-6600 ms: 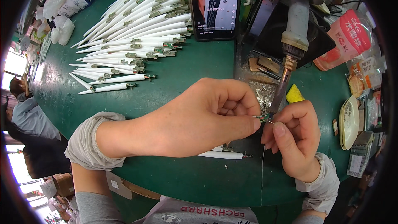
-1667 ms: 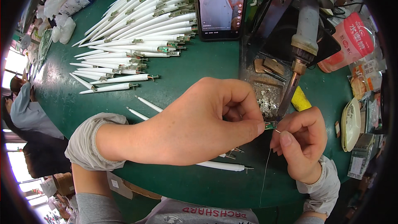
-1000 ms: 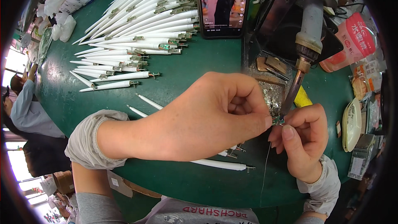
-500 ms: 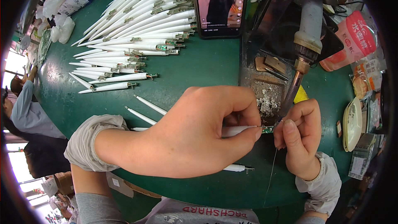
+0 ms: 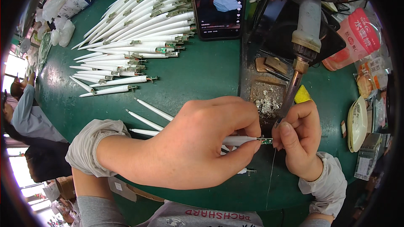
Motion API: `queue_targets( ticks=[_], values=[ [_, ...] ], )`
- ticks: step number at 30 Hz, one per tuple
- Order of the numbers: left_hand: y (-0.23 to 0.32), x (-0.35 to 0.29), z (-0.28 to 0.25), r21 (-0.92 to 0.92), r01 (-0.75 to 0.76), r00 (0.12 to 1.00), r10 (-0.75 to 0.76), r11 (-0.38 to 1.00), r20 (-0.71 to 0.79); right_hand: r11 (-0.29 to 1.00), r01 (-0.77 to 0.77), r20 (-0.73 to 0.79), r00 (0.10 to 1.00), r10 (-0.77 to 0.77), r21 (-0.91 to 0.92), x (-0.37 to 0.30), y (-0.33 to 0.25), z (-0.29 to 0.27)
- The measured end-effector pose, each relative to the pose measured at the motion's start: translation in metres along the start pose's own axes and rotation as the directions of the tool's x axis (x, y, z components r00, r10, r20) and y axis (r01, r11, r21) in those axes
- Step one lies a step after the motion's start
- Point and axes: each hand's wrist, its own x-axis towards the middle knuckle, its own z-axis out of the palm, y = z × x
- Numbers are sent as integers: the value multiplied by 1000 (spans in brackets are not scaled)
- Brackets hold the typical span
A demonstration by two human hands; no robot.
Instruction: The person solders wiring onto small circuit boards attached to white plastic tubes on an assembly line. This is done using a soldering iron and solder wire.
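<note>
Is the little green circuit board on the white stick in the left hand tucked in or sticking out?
Sticking out: the green circuit board shows beyond the end of the white stick, past the left hand.

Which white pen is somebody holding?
The white pen pinched between the thumb and finger of the left hand, its green circuit board pointing toward the right hand. The other pens in view lie on the green table.

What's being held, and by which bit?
The left grip holds a white stick near its green board; the right grip holds a thin wire near its top.
</note>
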Motion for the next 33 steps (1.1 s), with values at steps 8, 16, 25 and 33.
queue_targets(
  ticks=[8, 16, 25, 33],
  values=[
    [-1, 0, 0, 29, -37, 999, 37, 999, -1, 1000, 12, 0, 1000, -13, -22, 1, 1, -1],
    [-13, -14, 10, 387, -233, 965, 163, 892, 204, 1000, 7, -16, 1000, -8, -22, -1, 1, 2],
    [-14, 12, -68, 992, 100, 988, 127, -75, -90, 999, -13, -4, 1000, 13, -36, 0, 0, 1],
    [-26, 12, -99, 987, 113, 993, -22, -111, -117, 999, -19, -7, 1000, 19, -41, 0, 1, 1]
  ],
)
